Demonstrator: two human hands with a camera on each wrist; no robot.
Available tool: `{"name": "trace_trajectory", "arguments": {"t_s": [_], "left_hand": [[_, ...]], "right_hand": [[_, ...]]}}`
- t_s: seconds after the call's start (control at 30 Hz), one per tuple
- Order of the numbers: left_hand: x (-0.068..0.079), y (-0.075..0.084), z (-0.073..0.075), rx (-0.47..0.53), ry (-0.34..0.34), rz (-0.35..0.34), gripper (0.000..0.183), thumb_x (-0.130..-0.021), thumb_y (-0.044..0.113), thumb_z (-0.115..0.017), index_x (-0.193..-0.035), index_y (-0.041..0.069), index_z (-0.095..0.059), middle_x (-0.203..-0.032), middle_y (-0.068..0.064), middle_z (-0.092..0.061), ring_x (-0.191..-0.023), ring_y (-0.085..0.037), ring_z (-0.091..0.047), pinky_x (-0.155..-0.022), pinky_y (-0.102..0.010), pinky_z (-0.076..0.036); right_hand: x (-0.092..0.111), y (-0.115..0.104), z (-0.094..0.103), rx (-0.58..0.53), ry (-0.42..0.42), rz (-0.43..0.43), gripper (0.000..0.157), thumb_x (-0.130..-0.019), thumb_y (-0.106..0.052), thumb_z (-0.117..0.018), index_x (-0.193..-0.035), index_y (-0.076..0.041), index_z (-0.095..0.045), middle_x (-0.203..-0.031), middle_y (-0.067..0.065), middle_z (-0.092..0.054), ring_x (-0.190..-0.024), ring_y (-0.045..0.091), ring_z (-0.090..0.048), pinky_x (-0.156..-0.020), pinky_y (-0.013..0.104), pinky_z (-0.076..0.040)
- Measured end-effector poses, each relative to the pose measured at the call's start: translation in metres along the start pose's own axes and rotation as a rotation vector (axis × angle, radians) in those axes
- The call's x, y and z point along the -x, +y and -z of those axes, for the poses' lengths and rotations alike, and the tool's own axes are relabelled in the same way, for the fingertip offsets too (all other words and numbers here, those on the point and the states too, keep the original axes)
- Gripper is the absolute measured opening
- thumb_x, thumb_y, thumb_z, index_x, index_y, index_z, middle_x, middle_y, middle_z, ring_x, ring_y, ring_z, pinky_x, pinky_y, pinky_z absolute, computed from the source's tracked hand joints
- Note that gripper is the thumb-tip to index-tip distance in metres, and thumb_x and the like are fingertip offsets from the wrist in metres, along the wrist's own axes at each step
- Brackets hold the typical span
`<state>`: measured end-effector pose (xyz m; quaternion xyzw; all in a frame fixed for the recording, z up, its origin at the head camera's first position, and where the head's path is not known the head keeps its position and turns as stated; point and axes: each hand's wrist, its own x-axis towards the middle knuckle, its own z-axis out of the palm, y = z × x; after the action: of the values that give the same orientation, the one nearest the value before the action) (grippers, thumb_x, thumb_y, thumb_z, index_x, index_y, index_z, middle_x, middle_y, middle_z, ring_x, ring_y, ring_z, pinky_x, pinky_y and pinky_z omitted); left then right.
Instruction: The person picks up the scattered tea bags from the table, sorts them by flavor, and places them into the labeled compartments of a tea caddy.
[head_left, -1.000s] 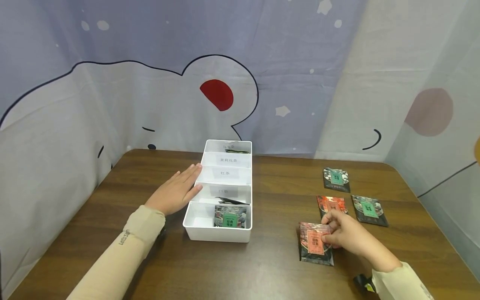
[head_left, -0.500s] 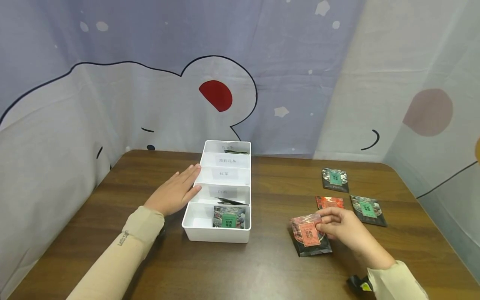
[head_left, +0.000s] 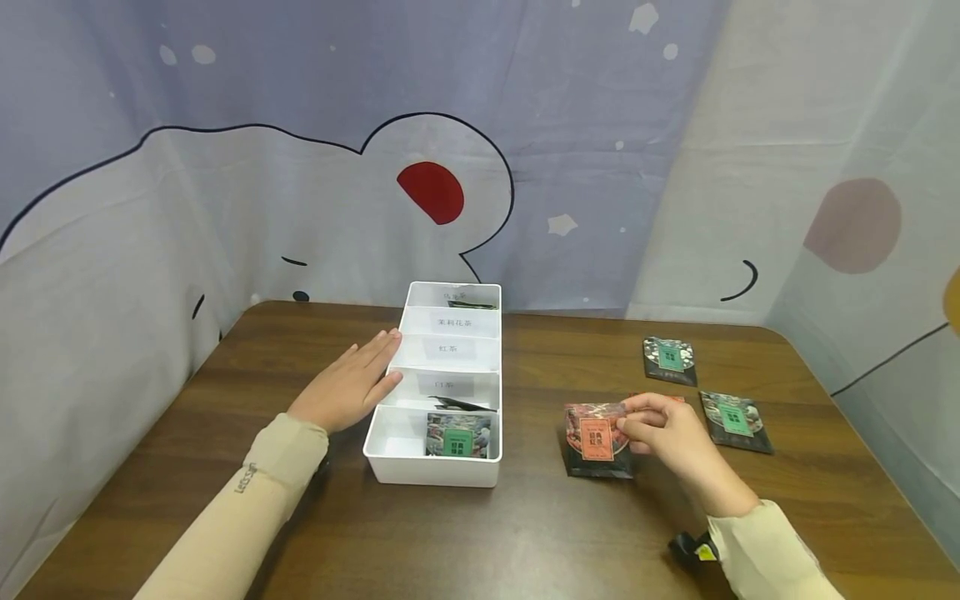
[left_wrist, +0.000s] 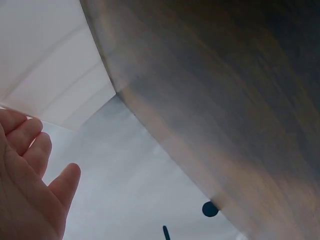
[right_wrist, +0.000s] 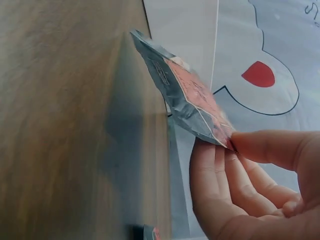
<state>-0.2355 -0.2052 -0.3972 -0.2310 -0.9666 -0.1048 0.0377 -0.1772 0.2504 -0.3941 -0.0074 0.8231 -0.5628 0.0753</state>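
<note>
Between thumb and fingers, my right hand (head_left: 678, 442) pinches a red-labelled tea sachet (head_left: 596, 442) by its right edge. The right wrist view shows this sachet (right_wrist: 185, 95) tilted and raised off the table, its shadow below. Straight-fingered, my left hand (head_left: 345, 383) rests along the left side of a white divided box (head_left: 435, 472). The box has labelled compartments. A green-labelled sachet (head_left: 459, 437) lies in the nearest one, a dark sachet (head_left: 465, 405) in the one behind, and another sachet (head_left: 472, 305) in the farthest.
On the brown table (head_left: 525, 542), a second red sachet (head_left: 680, 399) is mostly hidden behind my right hand. Two green-labelled sachets, one farther back (head_left: 669, 358) and one to the right (head_left: 735, 421), lie nearby. A patterned curtain (head_left: 570, 167) hangs behind the table.
My right hand has lifted the red-labelled tea sachet and carried it left and away from me, toward the box. The left hand has stayed in place.
</note>
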Motion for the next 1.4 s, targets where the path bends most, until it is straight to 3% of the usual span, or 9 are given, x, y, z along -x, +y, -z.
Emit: {"name": "trace_trajectory", "arguments": {"t_s": [0.43,0.9,1.23,1.4], "left_hand": [[-0.001,-0.002,-0.002,0.002,0.002,-0.005,0.069,-0.109,0.049,-0.032,-0.162,0.006,-0.019,-0.168,-0.009,-0.020,-0.155,-0.027,-0.019,-0.124,-0.052,-0.019],[-0.001,0.000,0.000,0.000,0.006,-0.003,0.069,-0.109,0.047,-0.033,-0.162,0.005,-0.020,-0.168,-0.010,-0.020,-0.154,-0.029,-0.020,-0.124,-0.053,-0.019],[0.000,0.000,0.000,0.003,0.005,0.000,0.069,-0.109,0.047,-0.033,-0.162,0.005,-0.020,-0.168,-0.010,-0.020,-0.154,-0.029,-0.020,-0.124,-0.052,-0.017],[0.000,0.001,0.000,0.004,0.002,0.003,0.069,-0.109,0.047,-0.032,-0.162,0.005,-0.019,-0.168,-0.010,-0.020,-0.155,-0.028,-0.019,-0.125,-0.051,-0.016]], "right_hand": [[-0.021,-0.020,-0.018,-0.150,0.141,0.033,0.033,-0.096,-0.008,-0.069,-0.123,0.008,-0.059,-0.100,0.005,-0.077,-0.082,0.010,-0.075,-0.083,0.037,-0.062],[-0.039,-0.041,-0.033,-0.177,0.218,0.146,0.026,-0.096,-0.009,-0.069,-0.117,0.004,-0.062,-0.095,0.001,-0.077,-0.080,0.010,-0.074,-0.082,0.034,-0.062],[-0.050,-0.063,-0.049,-0.287,0.248,0.229,0.020,-0.095,0.001,-0.068,-0.113,0.008,-0.062,-0.085,-0.006,-0.075,-0.079,0.007,-0.073,-0.084,0.035,-0.061],[-0.057,-0.070,-0.058,-0.330,0.256,0.277,0.020,-0.094,0.002,-0.068,-0.112,0.010,-0.062,-0.086,-0.003,-0.075,-0.080,0.007,-0.073,-0.083,0.035,-0.061]]}}
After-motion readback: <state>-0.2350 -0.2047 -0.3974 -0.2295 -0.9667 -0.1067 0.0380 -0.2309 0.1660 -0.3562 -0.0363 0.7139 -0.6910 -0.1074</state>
